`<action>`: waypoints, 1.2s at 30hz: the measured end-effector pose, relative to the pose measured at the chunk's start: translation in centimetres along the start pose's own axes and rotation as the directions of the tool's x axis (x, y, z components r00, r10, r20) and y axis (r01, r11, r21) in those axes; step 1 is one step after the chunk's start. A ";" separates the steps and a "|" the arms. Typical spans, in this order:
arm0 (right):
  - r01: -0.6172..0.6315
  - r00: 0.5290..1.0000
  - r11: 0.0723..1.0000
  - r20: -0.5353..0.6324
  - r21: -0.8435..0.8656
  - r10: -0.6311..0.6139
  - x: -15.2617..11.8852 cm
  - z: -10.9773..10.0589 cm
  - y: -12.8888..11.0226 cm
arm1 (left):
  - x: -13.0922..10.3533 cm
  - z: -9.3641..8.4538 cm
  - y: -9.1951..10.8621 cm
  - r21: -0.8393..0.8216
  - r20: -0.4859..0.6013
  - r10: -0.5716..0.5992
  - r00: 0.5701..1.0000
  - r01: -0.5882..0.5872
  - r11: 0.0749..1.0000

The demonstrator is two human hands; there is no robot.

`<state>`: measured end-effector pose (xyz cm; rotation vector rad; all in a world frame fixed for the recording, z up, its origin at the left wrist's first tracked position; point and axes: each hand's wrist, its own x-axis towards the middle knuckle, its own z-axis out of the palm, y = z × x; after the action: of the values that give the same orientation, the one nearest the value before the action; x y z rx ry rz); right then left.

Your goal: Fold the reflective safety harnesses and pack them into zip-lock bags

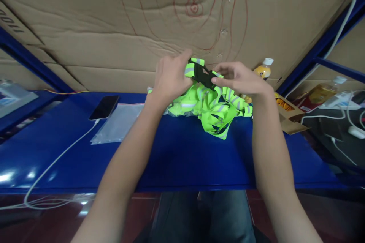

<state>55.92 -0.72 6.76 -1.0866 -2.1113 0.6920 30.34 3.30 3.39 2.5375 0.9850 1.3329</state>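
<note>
A tangled heap of neon yellow-green straps point(218, 115) with grey reflective stripes lies at the back of the blue table point(199, 159). Above it, a black piece point(202, 76) joined to the straps is raised between both hands. My left hand point(172, 76) is closed on the strap at the black piece's left end. My right hand point(238, 78) pinches the black piece's right side between thumb and fingers.
Left of the heap lie a clear plastic bag point(118, 123) and a black phone point(104, 107) with a white cable. A yellow bottle point(262, 70) and an open cardboard box point(289, 112) stand at the right. Cardboard point(99, 45) covers the back.
</note>
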 end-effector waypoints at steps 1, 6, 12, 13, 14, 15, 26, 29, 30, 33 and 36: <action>-0.011 1.000 1.000 -0.014 -0.002 0.011 0.3 0.3 0.3 | 0.0 0.0 0.0 0.032 0.014 -0.026 1.000 0.025 0.999; 0.002 0.993 0.999 -0.116 -0.051 -0.008 0.8 0.3 1.5 | 0.3 -0.5 0.7 0.034 0.166 0.087 0.982 -0.093 0.995; -0.015 0.990 0.999 -0.141 -0.045 0.008 0.7 0.2 1.0 | 0.6 0.1 1.8 -0.042 0.217 0.137 0.967 -0.131 0.990; -0.014 0.989 0.999 -0.145 -0.045 0.008 0.7 0.2 1.0 | 0.6 0.2 1.9 -0.039 0.215 0.136 0.967 -0.131 0.991; -0.015 0.989 0.999 -0.151 -0.047 0.007 0.8 0.3 0.9 | 0.6 0.3 1.8 -0.036 0.213 0.139 0.967 -0.135 0.990; -0.016 0.987 0.999 -0.159 -0.050 0.008 0.9 0.4 0.9 | 0.6 0.3 1.8 -0.031 0.210 0.146 0.967 -0.142 0.989; 0.004 0.992 0.997 -0.125 -0.083 -0.014 1.4 0.7 1.4 | 0.3 0.2 2.1 0.101 0.280 0.182 0.943 -0.218 0.971; 0.005 0.996 0.991 -0.090 -0.131 -0.017 1.2 0.4 1.4 | 0.3 0.1 2.1 0.102 0.280 0.195 0.940 -0.232 0.967; 0.019 0.997 0.989 -0.072 -0.149 -0.030 1.0 0.4 1.3 | 0.4 0.1 2.0 0.106 0.278 0.196 0.941 -0.232 0.967; 0.093 0.995 0.972 -0.008 -0.216 -0.097 0.8 0.4 0.9 | 0.5 0.1 1.5 0.120 0.273 0.193 0.942 -0.233 0.965; 0.148 0.988 0.938 0.018 -0.314 -0.150 0.8 0.6 0.4 | 0.5 0.2 1.3 0.134 0.297 0.190 0.936 -0.238 0.962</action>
<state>55.35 0.06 6.33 -1.0738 -2.3237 0.2831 31.33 2.56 4.11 2.9300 0.8128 0.9224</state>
